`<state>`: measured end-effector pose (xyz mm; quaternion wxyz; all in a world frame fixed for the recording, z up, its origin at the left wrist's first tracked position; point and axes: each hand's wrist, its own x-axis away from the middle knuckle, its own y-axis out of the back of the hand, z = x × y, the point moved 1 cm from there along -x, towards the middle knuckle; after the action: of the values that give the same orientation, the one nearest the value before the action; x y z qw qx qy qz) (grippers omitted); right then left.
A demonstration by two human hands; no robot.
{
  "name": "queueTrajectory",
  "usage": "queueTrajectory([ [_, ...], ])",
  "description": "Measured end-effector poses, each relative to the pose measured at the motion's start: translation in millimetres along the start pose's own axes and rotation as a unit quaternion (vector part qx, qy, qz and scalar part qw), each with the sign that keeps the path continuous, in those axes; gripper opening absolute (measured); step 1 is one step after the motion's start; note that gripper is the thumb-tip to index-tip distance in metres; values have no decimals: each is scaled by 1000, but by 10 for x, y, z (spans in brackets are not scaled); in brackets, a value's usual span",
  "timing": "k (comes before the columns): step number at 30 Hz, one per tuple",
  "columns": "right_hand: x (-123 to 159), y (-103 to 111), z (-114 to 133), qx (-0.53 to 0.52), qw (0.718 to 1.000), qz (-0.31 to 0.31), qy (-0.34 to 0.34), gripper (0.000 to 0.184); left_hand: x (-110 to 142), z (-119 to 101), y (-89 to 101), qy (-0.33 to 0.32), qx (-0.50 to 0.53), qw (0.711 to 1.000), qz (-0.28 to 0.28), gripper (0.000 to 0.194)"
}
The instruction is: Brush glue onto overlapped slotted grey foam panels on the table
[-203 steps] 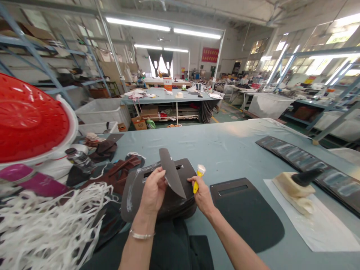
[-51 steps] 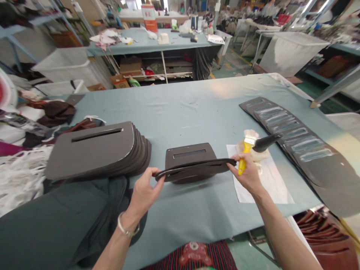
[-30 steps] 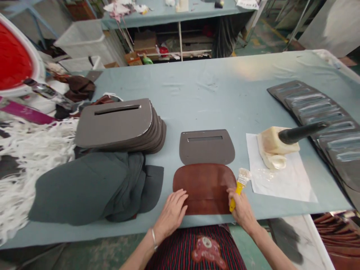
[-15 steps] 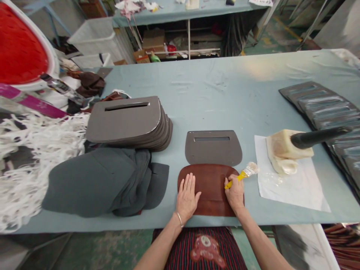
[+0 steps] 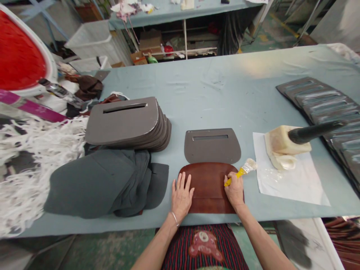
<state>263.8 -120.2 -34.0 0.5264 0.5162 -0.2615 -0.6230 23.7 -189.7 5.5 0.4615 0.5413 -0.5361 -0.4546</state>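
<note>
Left hand (image 5: 181,197) open flat on brown leather panel (image 5: 208,176), right hand (image 5: 234,191) closed around yellow-handled paintbrush (image 5: 244,171), grey slotted panel (image 5: 212,150) just beyond.

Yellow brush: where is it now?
In the head view, the yellow brush is in the right hand, over the edge of the leather panel, bristles by the white paper.

Glossy reddish-brown leather panel (image 5: 209,187) at six o'clock, smooth with a polished sheen! Just past it at twelve o'clock, a matt grey slotted panel (image 5: 212,146), dull and even. At two o'clock, a yellow plastic-handled brush (image 5: 244,170) with pale bristles, then a crinkled white sheet (image 5: 292,180), shiny in patches, lying on a matt blue-grey table cloth (image 5: 225,90).
</note>
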Motion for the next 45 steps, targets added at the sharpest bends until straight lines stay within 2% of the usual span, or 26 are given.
queueTrajectory([
  [11, 18, -20, -21, -1, 1000, -2, -3, 6, -54, 6, 64, 6, 9, 1000, 11, 51],
  [18, 4, -1, -1, -4, 1000, -7, 0, 7, -43, 12, 71, 9, 19, 1000, -10, 52],
  [29, 22, 5, 17, -4, 1000, -12, 3, 9, -13, 147, 59, 20, 53, 997, -45, 52],
  [37, 25, -13, 17, -24, 1000, -15, 0, 10, -35, 118, 132, 5, 34, 999, -24, 53],
  [43, 29, -4, 28, -35, 999, -11, 2, 11, -25, 134, 119, 6, 57, 998, -26, 51],
  [45, 33, -12, 30, -33, 999, -13, 2, 12, -44, 158, 126, 18, 95, 995, -35, 47],
])
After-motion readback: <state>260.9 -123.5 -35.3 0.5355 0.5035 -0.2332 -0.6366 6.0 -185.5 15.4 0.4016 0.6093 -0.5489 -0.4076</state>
